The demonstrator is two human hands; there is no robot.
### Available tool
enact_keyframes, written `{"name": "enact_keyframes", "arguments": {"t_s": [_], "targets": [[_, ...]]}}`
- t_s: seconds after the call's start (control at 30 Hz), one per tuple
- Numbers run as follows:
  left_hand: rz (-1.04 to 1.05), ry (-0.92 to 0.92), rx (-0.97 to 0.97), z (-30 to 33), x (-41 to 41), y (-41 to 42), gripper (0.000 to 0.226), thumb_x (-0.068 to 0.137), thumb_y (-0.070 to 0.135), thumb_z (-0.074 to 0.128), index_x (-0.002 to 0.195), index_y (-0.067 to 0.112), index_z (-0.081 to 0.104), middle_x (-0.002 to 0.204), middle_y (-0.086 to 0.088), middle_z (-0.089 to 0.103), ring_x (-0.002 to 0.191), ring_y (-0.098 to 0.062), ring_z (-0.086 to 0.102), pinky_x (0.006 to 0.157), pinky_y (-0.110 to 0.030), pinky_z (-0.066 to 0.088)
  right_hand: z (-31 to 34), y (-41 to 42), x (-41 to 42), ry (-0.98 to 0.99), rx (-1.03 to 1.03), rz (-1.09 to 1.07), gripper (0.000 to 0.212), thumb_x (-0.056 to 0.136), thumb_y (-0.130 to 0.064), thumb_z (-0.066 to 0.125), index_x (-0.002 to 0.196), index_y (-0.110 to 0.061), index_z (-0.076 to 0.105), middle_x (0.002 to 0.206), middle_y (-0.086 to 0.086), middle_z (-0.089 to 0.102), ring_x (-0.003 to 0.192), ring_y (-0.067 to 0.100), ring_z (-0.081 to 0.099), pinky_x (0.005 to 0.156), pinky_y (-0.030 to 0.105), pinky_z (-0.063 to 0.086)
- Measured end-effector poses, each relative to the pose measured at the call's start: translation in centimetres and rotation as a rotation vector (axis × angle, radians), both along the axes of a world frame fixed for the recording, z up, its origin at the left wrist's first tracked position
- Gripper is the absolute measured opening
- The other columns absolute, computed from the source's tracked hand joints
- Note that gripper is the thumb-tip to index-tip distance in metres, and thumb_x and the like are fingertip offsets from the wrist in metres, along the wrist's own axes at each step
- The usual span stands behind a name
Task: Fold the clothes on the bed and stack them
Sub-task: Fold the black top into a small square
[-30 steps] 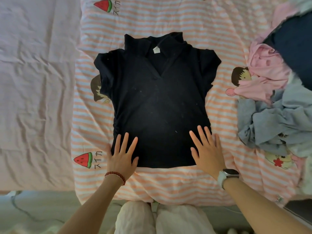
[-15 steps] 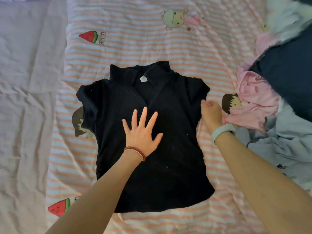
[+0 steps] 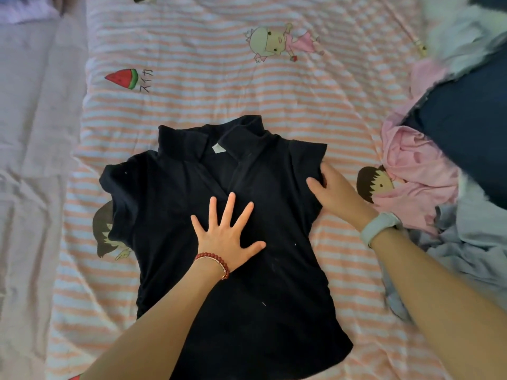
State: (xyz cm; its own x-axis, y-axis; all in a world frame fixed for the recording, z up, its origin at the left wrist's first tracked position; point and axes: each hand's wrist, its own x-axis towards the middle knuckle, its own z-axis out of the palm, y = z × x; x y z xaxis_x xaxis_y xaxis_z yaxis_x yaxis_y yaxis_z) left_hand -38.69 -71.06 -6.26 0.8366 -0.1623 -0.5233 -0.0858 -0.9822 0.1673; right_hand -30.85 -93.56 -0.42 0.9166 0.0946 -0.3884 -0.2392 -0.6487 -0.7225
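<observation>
Black top point(image 3: 219, 283) lies flat, face up, on the striped bedcover point(image 3: 274, 91), about centre of view. Its long axis runs roughly 12 to 6 with a slight lean: collar toward 12, hem toward 6 and nearest me.

My left hand point(image 3: 226, 237) is flat on the chest of the top, fingers straight and spread, pointing toward 12. It holds nothing; it pins the cloth just below the V of the neckline.

My right hand point(image 3: 334, 196) is at the top's 3 o'clock edge, on the right sleeve point(image 3: 307, 157). Thumb lies over the fabric and the fingers look tucked around or under the sleeve edge, so I judge it a light pinch on the sleeve; the fingertips themselves are hidden.

Key relation: the sleeve is in my right hand, and the pinning palm lies at 9 o'clock from it, on the midline. Judgement: next is a fold of the right side across the long axis, toward 9, with the left palm as anchor. Right hand is the nearer one for this.

Left sleeve point(image 3: 120, 187) at 9 o'clock is not yet folded.

Unfolded pile at 3 o'clock, well apart from the top: pink garment point(image 3: 417, 171), pale blue garment point(image 3: 472, 256).
</observation>
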Motion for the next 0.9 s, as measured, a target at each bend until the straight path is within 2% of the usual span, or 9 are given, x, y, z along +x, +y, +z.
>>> {"name": "enact_keyframes", "arguments": {"t_s": [0.07, 0.13, 0.27, 0.37, 0.5, 0.67, 0.73, 0.8, 0.9], "targets": [[0.006, 0.032, -0.066, 0.8, 0.3, 0.3, 0.081, 0.077, 0.076, 0.031, 0.14, 0.049, -0.013, 0.152, 0.01, -0.024, 0.139, -0.028, -0.025, 0.106, -0.064, -0.004, 0.7, 1.3, -0.2, -0.234, -0.255, 0.112, 0.019, 0.098, -0.022, 0.037, 0.109, -0.014, 0.049, 0.067, -0.007, 0.046, 0.059, 0.017, 0.046, 0.055, 0.033, 0.036], [0.087, -0.008, -0.226, 2.0, 0.6, 0.8, 0.07, 0.086, 0.059, 0.044, 0.145, 0.04, 0.013, 0.155, 0.009, -0.006, 0.143, -0.025, -0.012, 0.111, -0.057, 0.001, 1.4, 3.4, -0.5, -0.378, -0.383, 0.115, 0.029, 0.099, -0.024, 0.033, 0.119, -0.013, 0.052, 0.057, -0.008, 0.039, 0.049, 0.016, 0.039, 0.046, 0.027, 0.024], [0.437, -0.394, -0.467, 4.8, 0.2, 3.7, 0.033, 0.086, 0.017, 0.06, 0.12, 0.013, 0.06, 0.135, -0.008, 0.046, 0.127, -0.028, 0.039, 0.104, -0.043, 0.032, 1.5, 9.1, -1.7, -0.159, -0.091, 0.052, 0.037, 0.099, -0.024, 0.035, 0.133, -0.013, 0.045, 0.056, -0.007, 0.043, 0.051, 0.011, 0.044, 0.054, 0.028, 0.039], [0.706, -0.556, -0.27, 5.6, -0.6, 7.6, 0.034, 0.083, 0.013, 0.06, 0.117, 0.011, 0.059, 0.128, -0.012, 0.049, 0.121, -0.034, 0.04, 0.099, -0.049, 0.031, 1.1, 11.0, -2.8, -0.04, 0.01, -0.005, 0.04, 0.098, -0.02, 0.038, 0.137, -0.01, 0.043, 0.071, -0.005, 0.053, 0.072, 0.011, 0.051, 0.085, 0.035, 0.047], [1.092, -0.353, -0.219, 5.4, -0.9, 13.2, 0.05, 0.086, 0.026, 0.057, 0.13, 0.007, 0.043, 0.132, -0.018, 0.041, 0.122, -0.037, 0.037, 0.103, -0.052, 0.032, 0.2, 11.2, -5.3, -0.444, -0.438, 0.0, 0.034, 0.09, -0.012, 0.051, 0.122, -0.004, 0.058, 0.098, 0.012, 0.061, 0.091, 0.028, 0.054, 0.073, 0.036, 0.047], [1.135, -0.21, -0.496, 5.9, 1.0, 15.8, 0.02, 0.086, 0.032, 0.061, 0.094, 0.015, 0.055, 0.081, 0.005, 0.058, 0.073, -0.012, 0.056, 0.067, -0.025, 0.045, -1.9, 12.7, -7.6, -0.136, -0.609, 0.209, 0.05, 0.096, -0.028, 0.038, 0.142, -0.011, 0.034, 0.138, 0.01, 0.041, 0.12, 0.027, 0.039, 0.093, 0.035, 0.037], [1.15, -0.109, -0.62, 5.8, 2.1, 16.0, 0.022, 0.083, 0.031, 0.065, 0.093, 0.012, 0.059, 0.084, 0.001, 0.062, 0.078, -0.017, 0.061, 0.07, -0.031, 0.051, -2.4, 12.9, -8.1, -0.081, -0.627, 0.245, 0.052, 0.097, -0.03, 0.034, 0.146, -0.015, 0.025, 0.147, 0.008, 0.03, 0.128, 0.026, 0.03, 0.099, 0.033, 0.033], [1.25, -0.015, -0.722, 5.6, 3.0, 16.1, 0.045, 0.08, 0.028, 0.071, 0.113, 0.001, 0.056, 0.104, -0.012, 0.064, 0.096, -0.03, 0.062, 0.084, -0.043, 0.053, -2.5, 13.0, -8.4, -0.058, -0.617, 0.235, 0.054, 0.097, -0.03, 0.035, 0.147, -0.018, 0.02, 0.151, 0.006, 0.024, 0.132, 0.026, 0.025, 0.102, 0.034, 0.031], [1.398, 0.025, -0.852, 5.2, 3.7, 16.1, 0.05, 0.079, 0.017, 0.072, 0.12, -0.001, 0.052, 0.112, -0.013, 0.061, 0.101, -0.031, 0.06, 0.083, -0.04, 0.051, -2.6, 12.9, -8.7, 0.003, -0.565, 0.225, 0.055, 0.097, -0.028, 0.036, 0.148, -0.019, 0.018, 0.154, 0.004, 0.017, 0.136, 0.024, 0.018, 0.107, 0.036, 0.027]]}}
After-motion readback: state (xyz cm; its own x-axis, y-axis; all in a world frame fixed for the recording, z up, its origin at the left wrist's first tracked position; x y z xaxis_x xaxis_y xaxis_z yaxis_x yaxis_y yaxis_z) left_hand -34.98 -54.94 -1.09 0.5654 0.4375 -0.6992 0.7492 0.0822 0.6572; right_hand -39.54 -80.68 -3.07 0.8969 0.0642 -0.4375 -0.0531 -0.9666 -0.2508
